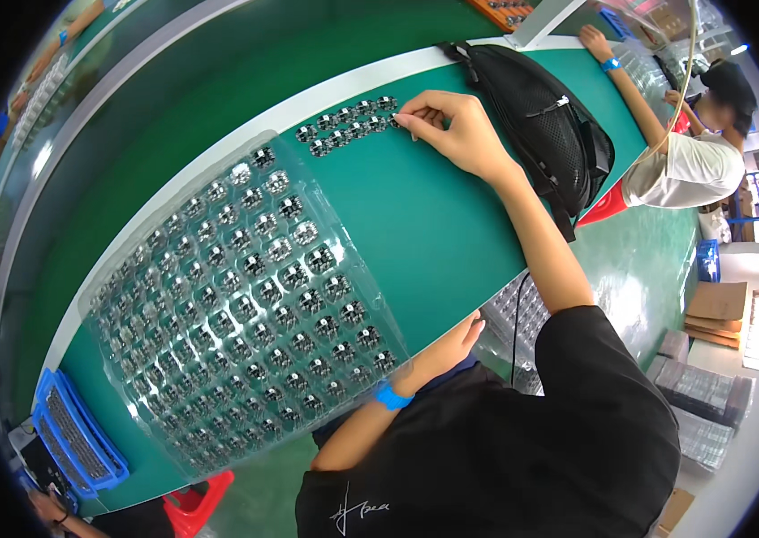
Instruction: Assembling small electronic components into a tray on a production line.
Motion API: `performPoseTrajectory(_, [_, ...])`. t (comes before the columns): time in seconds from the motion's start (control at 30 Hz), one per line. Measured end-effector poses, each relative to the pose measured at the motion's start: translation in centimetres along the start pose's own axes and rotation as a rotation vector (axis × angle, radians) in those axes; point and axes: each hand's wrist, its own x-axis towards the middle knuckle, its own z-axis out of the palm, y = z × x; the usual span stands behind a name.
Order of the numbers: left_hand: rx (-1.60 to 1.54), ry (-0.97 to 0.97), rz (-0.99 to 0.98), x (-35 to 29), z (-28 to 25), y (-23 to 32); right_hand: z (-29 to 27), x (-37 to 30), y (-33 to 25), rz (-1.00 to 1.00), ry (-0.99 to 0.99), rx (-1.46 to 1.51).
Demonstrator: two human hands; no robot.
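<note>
Two short rows of small round black-and-silver parts (348,122) lie on the green tabletop (433,224) near its far edge. At the right end of these rows, my right hand (458,133) is closed in a pinch on one small part, mostly covered by the fingertips. My left hand (447,348) rests low by the near table edge, its fingers stretched out and holding nothing; part of it is hidden. Left of both hands lies a large clear plastic tray (330,220) with many pockets, most of them filled with similar parts.
A black mesh bag (536,117) lies just right of my right hand. Blue trays (79,435) stand at the table's left end, near a red stool (200,504). A co-worker (693,166) sits at the right. More filled clear trays (518,314) are below the near edge.
</note>
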Motion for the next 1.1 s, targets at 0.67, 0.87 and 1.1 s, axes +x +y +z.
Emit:
performPoseTrajectory(0.67, [-0.064,-0.034,-0.027,-0.2,-0.6,-0.5,1.1,0.1,-0.1,-0.169,0.119,-0.084])
performPoseTrajectory(0.87, [-0.036,0.025,-0.014,-1.1,-0.4,-0.9,1.6,0.3,0.2,-0.149,0.128,-0.055])
performPoseTrajectory(1.1, [0.005,0.109,0.051,-0.5,-0.2,0.4,1.1,0.1,0.4,0.004,0.169,-0.114])
